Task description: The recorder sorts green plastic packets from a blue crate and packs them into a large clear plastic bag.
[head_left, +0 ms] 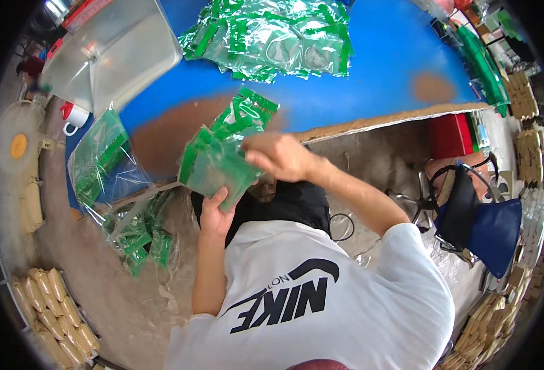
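Low over my lap, my left hand [217, 208] grips the lower end of a small stack of see-through plastic packets [213, 169] with green bands. The stack is fanned out, so one packet [247, 111] sticks out at the far end, over the table edge. At the stack's right side is my right hand [281, 155], its fingers curled and pinched at a packet's edge. The exact grip of the fingertips is partly hidden. A large heap of similar green-banded packets [272, 40] lies at the far side of the blue table [377, 55].
A big see-through bag [96, 160] with green-banded packets hangs over the table's left corner, and more packets [139, 237] lie below it. Beside it are a red-and-white mug [74, 117] and a translucent bin [117, 52]. A blue-backed chair [481, 225] stands at right.
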The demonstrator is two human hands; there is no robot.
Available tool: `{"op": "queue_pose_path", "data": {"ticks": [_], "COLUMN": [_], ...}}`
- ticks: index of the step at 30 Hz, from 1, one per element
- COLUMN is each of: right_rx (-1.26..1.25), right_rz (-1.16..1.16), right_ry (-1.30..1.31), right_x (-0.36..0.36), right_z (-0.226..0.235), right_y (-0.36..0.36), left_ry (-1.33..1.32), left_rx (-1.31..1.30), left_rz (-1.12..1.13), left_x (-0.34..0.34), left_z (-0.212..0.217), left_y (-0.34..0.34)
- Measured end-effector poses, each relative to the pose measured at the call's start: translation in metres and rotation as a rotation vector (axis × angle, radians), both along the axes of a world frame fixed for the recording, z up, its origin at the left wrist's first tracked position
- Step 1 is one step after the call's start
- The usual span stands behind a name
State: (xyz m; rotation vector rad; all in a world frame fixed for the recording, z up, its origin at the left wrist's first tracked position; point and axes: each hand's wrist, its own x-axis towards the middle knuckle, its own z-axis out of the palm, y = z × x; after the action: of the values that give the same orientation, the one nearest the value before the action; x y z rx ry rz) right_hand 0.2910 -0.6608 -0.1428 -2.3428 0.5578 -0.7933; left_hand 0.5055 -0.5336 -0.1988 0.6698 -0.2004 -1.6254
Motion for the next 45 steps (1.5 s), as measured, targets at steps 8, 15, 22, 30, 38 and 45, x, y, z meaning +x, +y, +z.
{"op": "queue_pose_path", "data": {"ticks": [8, 15, 22, 30, 38, 45], "right_rx": [-0.235, -0.359, 0.462, 1.459, 0.583, 0.821], "right_rz": [-0.508, -0.25, -0.578, -0.132, -0.458, -0.413], "right_ry": [0.132, 0.176, -0.224, -0.715, -0.543, -0.151], "right_x": [0.023, 0.054, 0.06, 0.057, 0.061, 0.041], "right_z": [0.008, -0.012, 0.022, 0.039, 0.012, 0.042], "right_y": [-0.016, 0.004, 0.001, 0.049, 0.04, 0.032], "left_ry": [0.081, -0.026, 0.047, 0.157, 0.061, -0.028], "left_rx": [-0.016, -0.035, -0.126, -0.111, -0.134, -0.137], "left_rz": [0.104, 0.184, 0.16, 0.068, 0.056, 0.059], "left_x": [0.034, 0.059, 0.049, 0.04, 0.03, 0.033], "left_z": [-0.024, -0.014, 0.001, 0.003, 0.015, 0.015], "left_y": [0.033, 0.04, 0.032, 0.013, 0.014, 0.018]}}
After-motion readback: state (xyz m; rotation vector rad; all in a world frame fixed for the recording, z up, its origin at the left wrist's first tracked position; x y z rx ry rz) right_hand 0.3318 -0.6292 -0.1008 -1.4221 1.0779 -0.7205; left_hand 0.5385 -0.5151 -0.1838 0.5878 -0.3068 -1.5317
